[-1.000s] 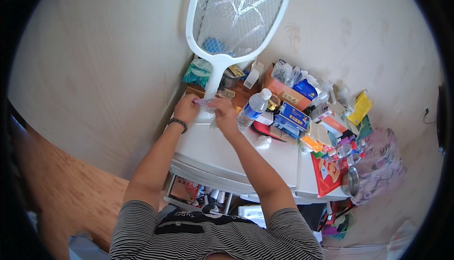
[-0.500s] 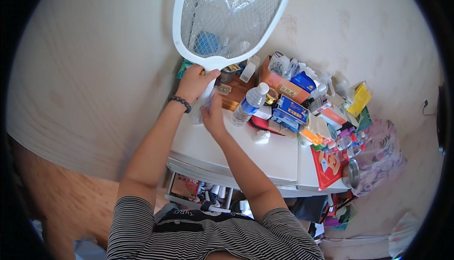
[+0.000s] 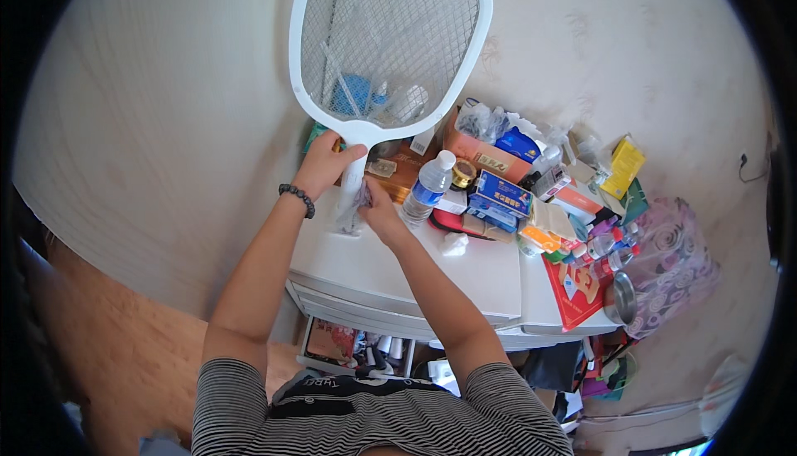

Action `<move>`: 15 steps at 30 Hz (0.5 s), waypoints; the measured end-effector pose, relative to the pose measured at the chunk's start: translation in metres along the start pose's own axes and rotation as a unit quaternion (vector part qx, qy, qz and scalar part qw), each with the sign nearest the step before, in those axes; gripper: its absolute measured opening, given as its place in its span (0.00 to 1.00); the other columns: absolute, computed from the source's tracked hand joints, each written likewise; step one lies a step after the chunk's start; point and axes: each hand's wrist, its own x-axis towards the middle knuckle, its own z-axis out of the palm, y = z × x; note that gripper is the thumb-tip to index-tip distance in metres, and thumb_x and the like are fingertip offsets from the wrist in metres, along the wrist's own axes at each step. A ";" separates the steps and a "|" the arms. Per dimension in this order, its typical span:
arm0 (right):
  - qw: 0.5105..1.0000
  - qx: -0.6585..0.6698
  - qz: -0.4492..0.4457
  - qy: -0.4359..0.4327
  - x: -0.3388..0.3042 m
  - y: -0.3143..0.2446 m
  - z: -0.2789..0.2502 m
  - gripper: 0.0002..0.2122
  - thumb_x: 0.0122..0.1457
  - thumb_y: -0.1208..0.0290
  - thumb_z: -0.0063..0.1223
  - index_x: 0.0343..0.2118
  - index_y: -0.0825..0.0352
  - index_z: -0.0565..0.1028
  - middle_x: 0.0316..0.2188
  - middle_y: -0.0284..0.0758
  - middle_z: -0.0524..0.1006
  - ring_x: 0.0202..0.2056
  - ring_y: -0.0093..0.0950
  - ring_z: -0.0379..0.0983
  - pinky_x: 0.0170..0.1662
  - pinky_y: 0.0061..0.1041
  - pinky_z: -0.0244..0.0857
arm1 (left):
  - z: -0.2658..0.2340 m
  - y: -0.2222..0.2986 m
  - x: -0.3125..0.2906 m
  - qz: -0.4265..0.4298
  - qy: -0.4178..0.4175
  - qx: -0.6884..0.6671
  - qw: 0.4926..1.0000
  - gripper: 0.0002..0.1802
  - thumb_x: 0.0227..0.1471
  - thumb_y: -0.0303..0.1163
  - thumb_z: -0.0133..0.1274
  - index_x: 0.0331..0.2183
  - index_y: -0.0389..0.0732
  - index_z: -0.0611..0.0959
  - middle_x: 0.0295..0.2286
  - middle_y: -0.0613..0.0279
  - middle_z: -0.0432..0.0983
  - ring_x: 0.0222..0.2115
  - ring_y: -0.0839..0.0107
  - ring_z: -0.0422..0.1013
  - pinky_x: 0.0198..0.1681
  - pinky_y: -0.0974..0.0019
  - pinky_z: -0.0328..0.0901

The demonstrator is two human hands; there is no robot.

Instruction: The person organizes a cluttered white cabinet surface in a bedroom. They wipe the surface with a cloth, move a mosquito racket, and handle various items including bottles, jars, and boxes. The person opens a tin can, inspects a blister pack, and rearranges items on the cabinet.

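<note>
A white electric fly swatter (image 3: 362,131) stands raised in front of me, its mesh head up and its handle down. My left hand (image 3: 322,167) is wrapped round the top of the handle, just under the head. Lower on the handle, crumpled clear plastic film (image 3: 349,222) hangs about its end. My right hand (image 3: 380,210) pinches at this film beside the handle, fingers closed. Just right of that hand a clear water bottle (image 3: 427,189) with a blue label stands upright on the white cabinet top (image 3: 365,265).
Boxes crowd the back, among them a blue box (image 3: 503,195) and an orange carton (image 3: 490,156). A crumpled white tissue (image 3: 454,244) lies nearer me. To the right are a red sheet (image 3: 573,294) and a metal bowl (image 3: 619,298). An open drawer (image 3: 353,348) juts out below.
The swatter has moved left and slightly down with my left hand. The clear film no longer shows bunched across the head's mesh as brightly, and my right hand sits lower.
</note>
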 end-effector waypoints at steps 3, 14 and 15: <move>0.989 0.135 -0.057 -0.013 0.012 -0.051 -0.007 0.28 0.45 0.91 0.41 0.54 0.70 0.67 0.50 0.38 0.71 0.52 0.31 0.67 0.55 0.28 0.60 | -0.012 -0.006 -0.007 -0.029 -0.015 -0.026 0.999 0.20 0.49 0.32 0.59 0.44 0.34 0.78 0.36 0.60 0.77 0.34 0.74 0.72 0.37 0.68 0.68; 0.909 0.414 0.012 0.046 0.014 -0.134 -0.039 0.16 0.58 0.86 0.42 0.48 0.71 0.72 0.43 0.39 0.77 0.43 0.33 0.75 0.48 0.32 0.71 | -0.008 0.003 -0.018 -0.063 -0.049 -0.064 0.995 0.16 0.53 0.31 0.56 0.44 0.37 0.77 0.34 0.67 0.75 0.31 0.78 0.71 0.34 0.72 0.68; 0.911 0.408 0.012 0.066 0.016 -0.145 -0.045 0.15 0.57 0.85 0.42 0.47 0.70 0.73 0.41 0.39 0.78 0.41 0.34 0.76 0.45 0.33 0.73 | -0.009 0.001 -0.016 -0.039 -0.050 -0.026 0.998 0.16 0.54 0.30 0.55 0.44 0.37 0.76 0.36 0.67 0.74 0.33 0.78 0.70 0.37 0.71 0.68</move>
